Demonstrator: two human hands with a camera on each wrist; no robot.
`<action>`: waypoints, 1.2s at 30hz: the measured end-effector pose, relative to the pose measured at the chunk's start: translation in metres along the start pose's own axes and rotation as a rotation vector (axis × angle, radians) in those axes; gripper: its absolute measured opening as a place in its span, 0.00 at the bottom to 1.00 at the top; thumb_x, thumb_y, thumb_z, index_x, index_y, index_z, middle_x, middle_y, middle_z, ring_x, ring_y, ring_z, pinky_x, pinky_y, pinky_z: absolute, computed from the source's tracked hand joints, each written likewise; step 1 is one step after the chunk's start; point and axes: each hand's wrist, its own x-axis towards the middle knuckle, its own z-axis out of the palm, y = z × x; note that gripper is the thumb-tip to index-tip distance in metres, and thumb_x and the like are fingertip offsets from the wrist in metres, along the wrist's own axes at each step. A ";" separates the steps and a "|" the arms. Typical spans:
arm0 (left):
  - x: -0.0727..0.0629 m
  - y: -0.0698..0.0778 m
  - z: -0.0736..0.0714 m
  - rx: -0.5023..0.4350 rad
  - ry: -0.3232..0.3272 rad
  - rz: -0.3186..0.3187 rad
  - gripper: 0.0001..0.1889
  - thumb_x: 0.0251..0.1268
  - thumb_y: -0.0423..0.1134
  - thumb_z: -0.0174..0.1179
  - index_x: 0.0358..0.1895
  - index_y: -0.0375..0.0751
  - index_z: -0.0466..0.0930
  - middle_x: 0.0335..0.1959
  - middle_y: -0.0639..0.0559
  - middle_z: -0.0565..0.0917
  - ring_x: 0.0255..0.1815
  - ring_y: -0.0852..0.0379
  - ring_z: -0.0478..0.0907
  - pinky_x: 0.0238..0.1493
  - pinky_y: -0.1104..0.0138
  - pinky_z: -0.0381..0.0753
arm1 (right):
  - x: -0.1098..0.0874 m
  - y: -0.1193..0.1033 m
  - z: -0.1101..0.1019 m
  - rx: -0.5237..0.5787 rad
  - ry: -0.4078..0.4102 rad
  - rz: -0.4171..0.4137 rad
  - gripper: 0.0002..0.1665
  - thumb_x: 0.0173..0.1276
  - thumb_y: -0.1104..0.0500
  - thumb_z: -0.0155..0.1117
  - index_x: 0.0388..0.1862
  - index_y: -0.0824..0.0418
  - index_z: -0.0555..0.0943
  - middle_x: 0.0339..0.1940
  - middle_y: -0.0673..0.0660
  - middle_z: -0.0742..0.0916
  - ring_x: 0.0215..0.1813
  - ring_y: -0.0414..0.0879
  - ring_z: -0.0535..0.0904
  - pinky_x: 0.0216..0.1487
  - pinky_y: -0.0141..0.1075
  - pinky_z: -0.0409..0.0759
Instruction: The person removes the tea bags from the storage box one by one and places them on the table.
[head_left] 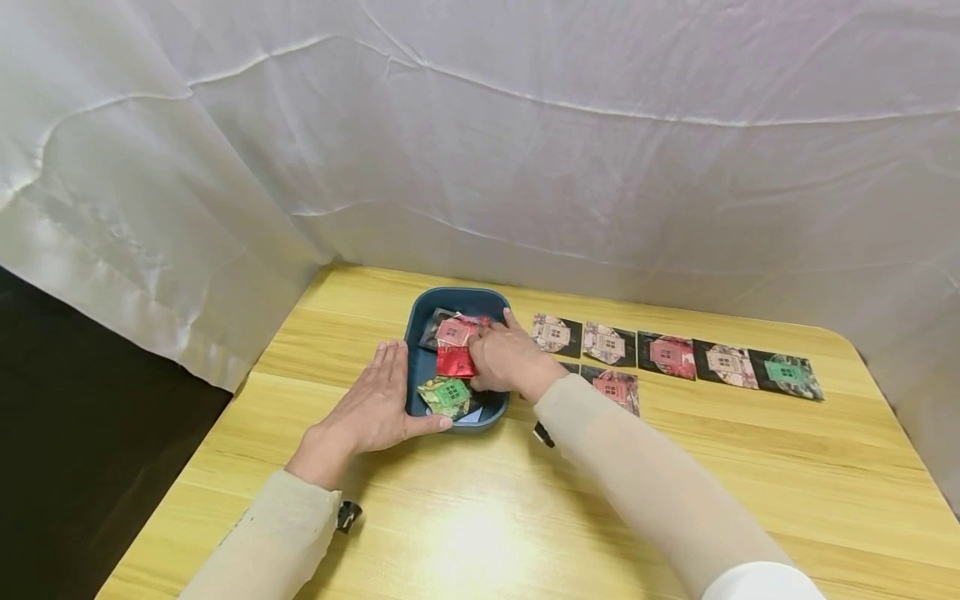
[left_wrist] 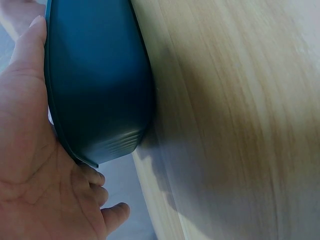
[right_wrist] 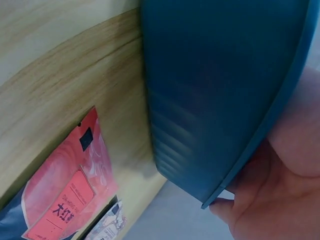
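Observation:
A dark blue plastic bin (head_left: 412, 337) stands on the table with several small packets inside. My left hand (head_left: 366, 410) rests against its left side, fingers straight along the rim and thumb over the front edge. Over the right rim reaches my right hand (head_left: 508, 360), its fingertips down among the packets beside a shiny red packet (head_left: 454, 362). Those fingertips are mostly hidden, and I cannot tell whether they pinch it. A green packet (head_left: 448, 395) lies at the bin's front, a dark packet (head_left: 431, 332) at its back left.
Right of the bin, several flat packets lie in a back row, ending with a green-and-black packet (head_left: 787, 375). A red-and-black packet (head_left: 613, 388) lies in a nearer row, next to another partly covered by my right arm. A pale curtain (head_left: 525, 183) hangs behind the wooden table (head_left: 420, 517).

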 end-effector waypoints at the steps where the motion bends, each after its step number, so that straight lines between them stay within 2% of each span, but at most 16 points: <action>1: 0.000 0.000 0.000 0.000 0.000 0.000 0.73 0.57 0.83 0.58 0.84 0.27 0.34 0.87 0.31 0.39 0.89 0.36 0.34 0.87 0.46 0.43 | 0.000 0.000 0.000 0.001 -0.002 0.000 0.42 0.69 0.37 0.73 0.73 0.60 0.78 0.76 0.59 0.79 0.80 0.58 0.69 0.87 0.60 0.46; 5: 0.000 -0.001 0.000 -0.001 0.001 0.000 0.74 0.57 0.83 0.58 0.84 0.27 0.34 0.87 0.31 0.39 0.89 0.36 0.34 0.87 0.46 0.43 | 0.002 0.001 0.002 0.004 0.011 -0.003 0.36 0.68 0.39 0.75 0.66 0.59 0.82 0.73 0.58 0.82 0.78 0.57 0.72 0.87 0.60 0.46; 8: 0.000 0.000 0.000 0.000 0.004 -0.001 0.73 0.58 0.82 0.58 0.84 0.26 0.34 0.87 0.31 0.39 0.89 0.36 0.34 0.87 0.46 0.43 | 0.003 0.002 0.003 0.000 0.030 -0.006 0.36 0.67 0.39 0.76 0.66 0.58 0.82 0.72 0.58 0.82 0.77 0.57 0.72 0.87 0.60 0.46; 15: 0.000 0.000 0.000 0.000 0.000 0.001 0.73 0.59 0.82 0.58 0.85 0.27 0.34 0.87 0.32 0.38 0.89 0.36 0.33 0.87 0.46 0.43 | 0.002 0.004 0.005 0.001 0.086 -0.010 0.53 0.66 0.35 0.73 0.80 0.61 0.69 0.77 0.61 0.77 0.79 0.59 0.69 0.87 0.56 0.49; 19: -0.001 0.000 0.000 -0.005 -0.004 0.002 0.73 0.59 0.82 0.58 0.84 0.27 0.33 0.87 0.32 0.37 0.89 0.36 0.33 0.87 0.46 0.43 | -0.002 0.005 -0.001 -0.009 0.161 -0.041 0.50 0.65 0.34 0.73 0.76 0.62 0.71 0.69 0.60 0.81 0.72 0.58 0.73 0.85 0.52 0.59; 24: -0.002 0.000 0.000 -0.005 -0.006 0.002 0.74 0.57 0.84 0.57 0.84 0.26 0.33 0.87 0.32 0.37 0.89 0.35 0.33 0.87 0.45 0.43 | -0.011 0.006 -0.011 -0.022 0.254 -0.076 0.45 0.64 0.35 0.74 0.69 0.62 0.74 0.58 0.58 0.82 0.60 0.55 0.75 0.74 0.48 0.72; 31: -0.002 0.001 -0.001 -0.004 -0.005 0.001 0.73 0.58 0.83 0.58 0.84 0.27 0.33 0.87 0.31 0.38 0.89 0.36 0.33 0.87 0.46 0.43 | -0.026 0.010 -0.021 -0.024 0.277 -0.110 0.47 0.65 0.36 0.74 0.73 0.63 0.73 0.58 0.59 0.82 0.57 0.54 0.74 0.72 0.47 0.74; 36: -0.002 0.000 -0.001 -0.007 -0.007 -0.004 0.73 0.58 0.83 0.58 0.84 0.27 0.32 0.87 0.32 0.37 0.89 0.36 0.33 0.87 0.46 0.43 | -0.037 0.017 -0.021 -0.024 0.295 -0.110 0.44 0.63 0.36 0.76 0.67 0.63 0.76 0.54 0.58 0.81 0.54 0.54 0.73 0.69 0.48 0.76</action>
